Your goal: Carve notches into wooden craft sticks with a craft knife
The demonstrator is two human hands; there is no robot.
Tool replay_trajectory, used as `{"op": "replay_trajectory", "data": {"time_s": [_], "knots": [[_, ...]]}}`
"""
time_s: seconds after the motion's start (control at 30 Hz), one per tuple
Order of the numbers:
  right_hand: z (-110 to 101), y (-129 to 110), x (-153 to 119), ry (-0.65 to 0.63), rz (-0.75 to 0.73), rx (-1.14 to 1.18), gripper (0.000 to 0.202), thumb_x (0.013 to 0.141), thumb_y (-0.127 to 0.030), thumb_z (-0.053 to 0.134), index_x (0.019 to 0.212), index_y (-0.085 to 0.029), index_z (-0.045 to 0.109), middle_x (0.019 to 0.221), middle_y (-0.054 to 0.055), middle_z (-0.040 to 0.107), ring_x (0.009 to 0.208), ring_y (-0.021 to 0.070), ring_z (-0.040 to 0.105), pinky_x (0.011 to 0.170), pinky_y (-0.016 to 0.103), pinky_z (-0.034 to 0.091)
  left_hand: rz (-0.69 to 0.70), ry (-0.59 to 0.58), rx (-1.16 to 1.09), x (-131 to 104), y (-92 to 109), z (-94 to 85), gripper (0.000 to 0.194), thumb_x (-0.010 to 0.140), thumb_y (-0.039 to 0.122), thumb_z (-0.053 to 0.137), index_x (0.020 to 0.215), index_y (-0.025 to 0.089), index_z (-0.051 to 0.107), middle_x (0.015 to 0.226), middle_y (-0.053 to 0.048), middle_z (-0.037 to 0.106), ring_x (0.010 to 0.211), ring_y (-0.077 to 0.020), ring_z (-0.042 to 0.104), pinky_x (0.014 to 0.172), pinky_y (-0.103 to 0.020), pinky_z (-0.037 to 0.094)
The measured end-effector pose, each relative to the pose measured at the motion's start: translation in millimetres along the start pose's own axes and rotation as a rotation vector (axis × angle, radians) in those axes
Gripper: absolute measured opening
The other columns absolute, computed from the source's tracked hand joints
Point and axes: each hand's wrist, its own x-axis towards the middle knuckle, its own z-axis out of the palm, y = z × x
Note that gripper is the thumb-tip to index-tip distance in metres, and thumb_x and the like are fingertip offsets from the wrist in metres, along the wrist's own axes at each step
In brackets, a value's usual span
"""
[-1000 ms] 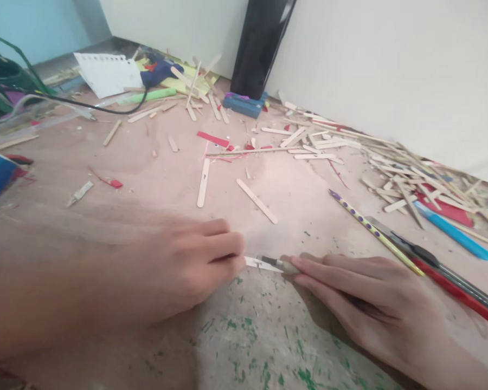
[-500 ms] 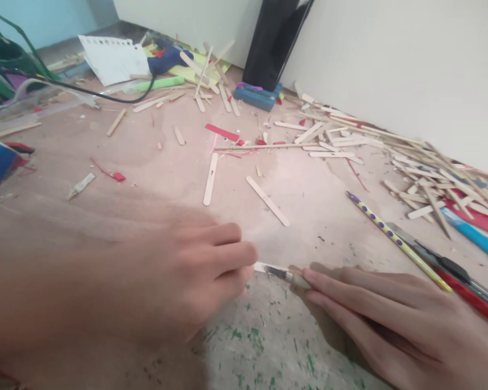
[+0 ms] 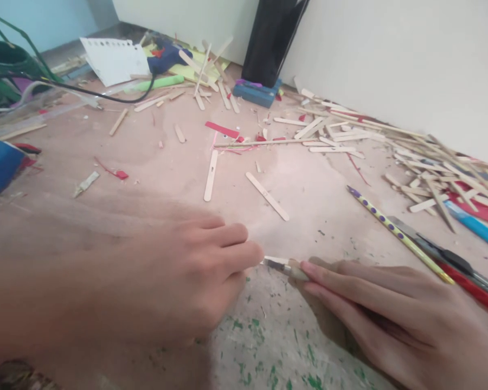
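My right hand (image 3: 394, 314) is closed on a craft knife (image 3: 296, 272), the short pale handle showing at my fingertips and the metal blade pointing left. Curled fingers of my left hand (image 3: 215, 265) meet the blade's tip from the other side. Along the blade's upper edge runs a thin pale wooden craft stick (image 3: 280, 260). Its left end disappears into my left fingers, and its right end reaches my right fingertips. The knife tip is hidden behind my left fingers. Two more craft sticks, one with a small notch (image 3: 211, 176) and one plain (image 3: 267, 196), lie beyond my hands.
A dotted pencil (image 3: 398, 234) and a red-handled tool (image 3: 472, 287) lie beside my right hand. Piled sticks (image 3: 435, 173) line the wall at right. At the back stand a black upright object (image 3: 273, 43) and a blue glue gun (image 3: 166, 57). A blue object (image 3: 2, 168) sits at left.
My left hand has shifted slightly right along the stick, covering a little more of the blade. The right hand stays almost still. The view has moved slightly.
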Motion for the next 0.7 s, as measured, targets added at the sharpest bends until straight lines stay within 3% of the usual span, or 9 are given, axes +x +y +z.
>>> {"op": "replay_trajectory", "data": {"time_s": [0.17, 0.33, 0.47, 0.57, 0.7], "knots": [[-3.1, 0.9, -3.0, 0.012, -0.023, 0.008, 0.021, 0.109, -0.018, 0.059, 0.115, -0.023, 0.078, 0.097, 0.004, 0.088, 0.073, 0.0175, 0.083, 0.053, 0.028, 0.063, 0.005, -0.020, -0.017, -0.3, -1.4, -2.6, 0.012, 0.097, 0.010, 0.065, 0.092, 0.011, 0.075, 0.092, -0.006, 0.058, 0.081, -0.0214, 0.047, 0.069, -0.042, 0.038], [-5.3, -3.9, -3.9, -0.045, 0.047, -0.006, 0.021, 0.108, -0.017, 0.060, 0.115, -0.021, 0.080, 0.099, 0.006, 0.088, 0.075, 0.0196, 0.084, 0.054, 0.031, 0.063, -0.013, 0.004, -0.046, 0.3, -1.6, -1.7, 0.021, 0.102, 0.007, 0.058, 0.090, 0.011, 0.075, 0.091, -0.006, 0.061, 0.081, -0.0209, 0.048, 0.071, -0.041, 0.041], [-2.7, -4.2, -0.8, 0.028, 0.026, 0.032, 0.022, 0.107, -0.018, 0.061, 0.116, -0.023, 0.081, 0.098, 0.004, 0.088, 0.071, 0.0199, 0.083, 0.052, 0.031, 0.063, -0.011, 0.031, -0.067, -0.1, -5.8, -0.5, 0.026, 0.107, 0.009, 0.052, 0.095, 0.010, 0.075, 0.093, -0.006, 0.065, 0.083, -0.0206, 0.054, 0.076, -0.040, 0.045], [-4.8, -2.5, -0.2, -0.028, 0.036, 0.010, 0.023, 0.104, -0.016, 0.063, 0.116, -0.024, 0.081, 0.099, 0.005, 0.088, 0.072, 0.0221, 0.083, 0.051, 0.032, 0.064, -0.011, 0.028, -0.108, -0.6, -9.2, -1.1, 0.022, 0.107, 0.009, 0.052, 0.100, 0.009, 0.073, 0.097, -0.008, 0.068, 0.087, -0.0209, 0.057, 0.080, -0.039, 0.048], [-7.5, 0.4, -4.0, -0.022, 0.048, 0.034, 0.027, 0.104, -0.014, 0.064, 0.123, -0.029, 0.076, 0.105, 0.002, 0.088, 0.079, 0.0201, 0.084, 0.057, 0.028, 0.067, -0.017, 0.013, -0.121, -0.2, -10.9, -3.4, 0.026, 0.107, 0.008, 0.049, 0.089, 0.012, 0.068, 0.096, -0.008, 0.069, 0.085, -0.0205, 0.057, 0.079, -0.039, 0.048]]}}
